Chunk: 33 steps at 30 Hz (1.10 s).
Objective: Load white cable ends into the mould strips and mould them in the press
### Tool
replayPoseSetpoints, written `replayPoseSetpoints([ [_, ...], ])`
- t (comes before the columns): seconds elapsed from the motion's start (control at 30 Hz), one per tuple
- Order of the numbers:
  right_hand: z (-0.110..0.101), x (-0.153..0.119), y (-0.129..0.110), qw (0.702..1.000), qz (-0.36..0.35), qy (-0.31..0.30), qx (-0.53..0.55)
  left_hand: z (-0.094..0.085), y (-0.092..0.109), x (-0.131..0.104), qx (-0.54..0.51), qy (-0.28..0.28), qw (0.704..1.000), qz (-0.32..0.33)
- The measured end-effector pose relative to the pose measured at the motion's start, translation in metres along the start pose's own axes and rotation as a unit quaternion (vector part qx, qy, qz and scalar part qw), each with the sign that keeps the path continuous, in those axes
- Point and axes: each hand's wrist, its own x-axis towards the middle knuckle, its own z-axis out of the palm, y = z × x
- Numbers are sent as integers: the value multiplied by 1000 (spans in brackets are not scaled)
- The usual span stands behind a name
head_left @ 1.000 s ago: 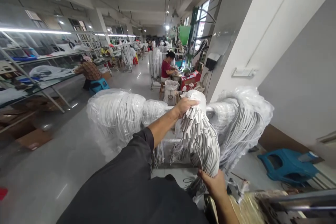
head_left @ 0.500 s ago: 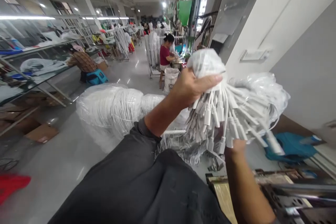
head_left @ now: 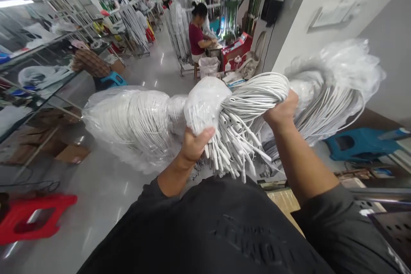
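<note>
A bundle of white cables (head_left: 257,96) is between my hands, with many white connector ends (head_left: 226,147) hanging from it and fanning downward. My left hand (head_left: 194,147) is closed around the bundle's left end, where a clear plastic bag (head_left: 207,100) covers it; the thumb lies across the front. At the other end, my right hand (head_left: 284,109) wraps round the looped cables, its fingertips mostly hidden. Bagged cable coils (head_left: 144,124) hang to the left of the bundle. More cables in plastic (head_left: 334,90) hang behind my right hand.
A red stool (head_left: 35,218) stands on the floor at lower left, and a blue stool (head_left: 362,143) at right. Ahead, a person in a dark red shirt (head_left: 197,38) works beside a white sack (head_left: 208,66). Machine parts (head_left: 385,218) are at lower right; a glass-topped bench runs along the left.
The bundle has come lower and left with my left hand. My right hand, earlier mostly hidden behind the connectors, now shows gripping the cable loops at right. The view has tilted down.
</note>
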Motion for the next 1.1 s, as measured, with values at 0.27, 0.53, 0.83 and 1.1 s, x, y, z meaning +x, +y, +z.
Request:
replayPoseSetpoints([
  [0.27, 36, -115, 50, 978, 190, 44, 78, -1, -46, -5, 3, -18, 997, -75],
  [0.53, 46, -232, 45, 917, 361, -140, 96, 11, -74, -24, -37, -20, 983, -180],
  [0.83, 44, -247, 19, 905, 322, -235, 150, -22, -111, -33, -84, -44, 975, -202],
  [1.1, 55, -252, 16, 896, 318, -268, 152, -18, -116, -31, -62, -72, 974, -208],
])
